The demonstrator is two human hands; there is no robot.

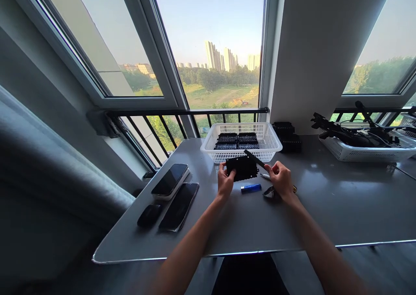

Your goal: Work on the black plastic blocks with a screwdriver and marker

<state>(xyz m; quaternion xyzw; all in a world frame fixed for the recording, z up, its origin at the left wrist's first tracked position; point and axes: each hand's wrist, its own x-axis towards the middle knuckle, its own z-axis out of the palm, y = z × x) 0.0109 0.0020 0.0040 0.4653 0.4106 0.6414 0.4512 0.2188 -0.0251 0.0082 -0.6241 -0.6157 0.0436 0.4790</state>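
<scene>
Grey worktop [351, 204] under a tall window [224, 30]; person seated at the near edge, both forearms reaching over it. Left hand [225, 180] pinched a flat black plate [244, 169] by its left end, thumb on the face, other fingers behind. The plate was held up toward the far edge, in front of a white basket [209, 149]; from where I stood, could not tell whether the two touched. Right hand [280, 178] gripped a narrow black strip [255, 158], fingers curled tight about its lower end. Upper end of the strip slanted to the plate's top right corner; contact there uncertain.

Beneath the hands, on the worktop: a blue object [251, 188], lying flat, and a white pen-like item [265, 176], partly covered by the right hand. A dark item [269, 192] showed just below that hand, too hidden to name.

The basket stood by the far edge and held rows of black parts [236, 141]. More black pieces [287, 137] were stacked just right of it. Farther right along that edge, a second basket [360, 154] carried dark gear and cables [346, 134]. Near the left edge: two phones [178, 206], side by side, and a black mouse [149, 215] closer to the near left corner.
</scene>
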